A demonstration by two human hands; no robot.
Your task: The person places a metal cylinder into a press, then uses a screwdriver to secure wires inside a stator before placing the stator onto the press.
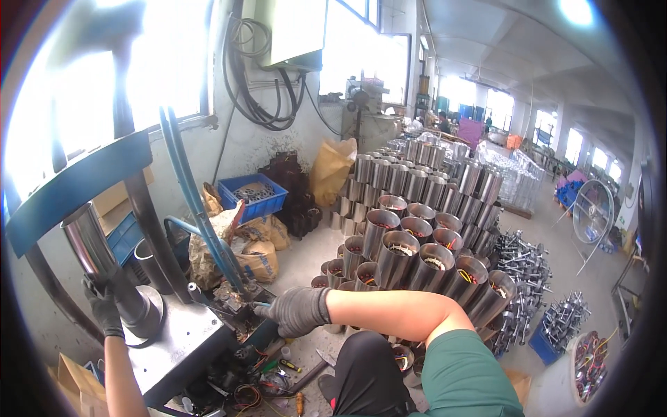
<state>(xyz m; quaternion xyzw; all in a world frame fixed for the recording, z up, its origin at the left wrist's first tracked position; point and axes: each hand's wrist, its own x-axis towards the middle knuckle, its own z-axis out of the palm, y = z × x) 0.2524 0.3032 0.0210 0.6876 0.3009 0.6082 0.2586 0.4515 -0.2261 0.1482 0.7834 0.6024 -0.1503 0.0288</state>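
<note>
While the gloved left hand (105, 309) lay against the shiny metal cylinder (89, 240), that cylinder stood above a dark round block (142, 313) on the press plate (182, 335); whether its grip was pinching or only touching, I could not tell. The gloved right hand (299, 313) was curled at a blue handle (262, 304), its grip's closure unclear. Stacked steel cylinders (424, 274) stood beyond the right forearm (382, 309).
</note>
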